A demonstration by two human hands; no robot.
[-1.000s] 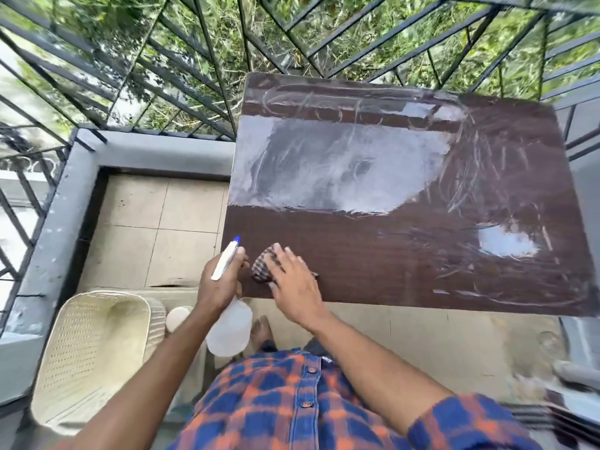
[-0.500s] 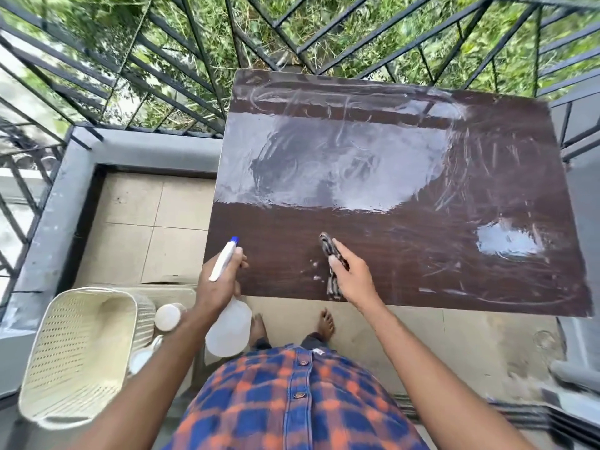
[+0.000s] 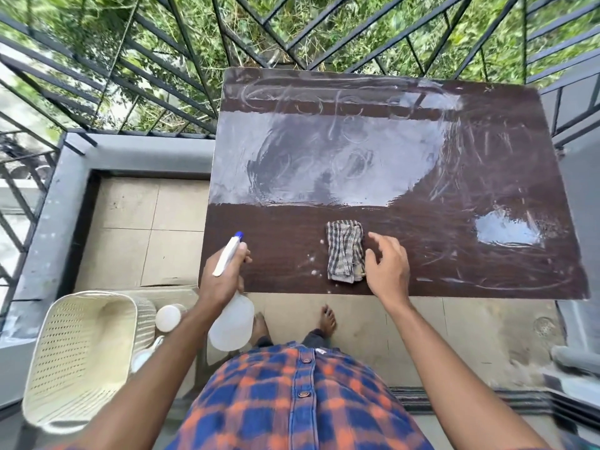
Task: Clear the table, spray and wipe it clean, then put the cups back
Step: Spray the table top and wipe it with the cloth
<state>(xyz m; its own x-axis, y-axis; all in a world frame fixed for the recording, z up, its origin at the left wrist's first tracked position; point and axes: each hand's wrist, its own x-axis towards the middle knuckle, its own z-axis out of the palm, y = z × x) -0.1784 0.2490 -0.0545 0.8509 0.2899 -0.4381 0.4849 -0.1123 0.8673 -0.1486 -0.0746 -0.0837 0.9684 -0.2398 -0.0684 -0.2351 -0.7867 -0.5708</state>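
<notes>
A dark brown table (image 3: 454, 177) fills the middle, streaked and wet with wipe marks. A folded checked cloth (image 3: 344, 250) lies flat near its front edge. My right hand (image 3: 387, 267) hovers just right of the cloth, fingers spread and relaxed, holding nothing. My left hand (image 3: 224, 275) grips a white spray bottle (image 3: 231, 323) with a blue-tipped nozzle at the table's front left corner. A white cup (image 3: 168, 317) stands beside the basket at the lower left; another is partly hidden under my left arm.
A cream perforated basket (image 3: 78, 358) sits at the lower left on the tiled floor. A black metal railing (image 3: 136, 60) with greenery behind it closes off the far and left sides. My bare feet stand just before the table's front edge.
My right hand slid the cloth rightward along the front edge, laid it flat and let go of it. The left hand has kept holding the spray bottle in place.
</notes>
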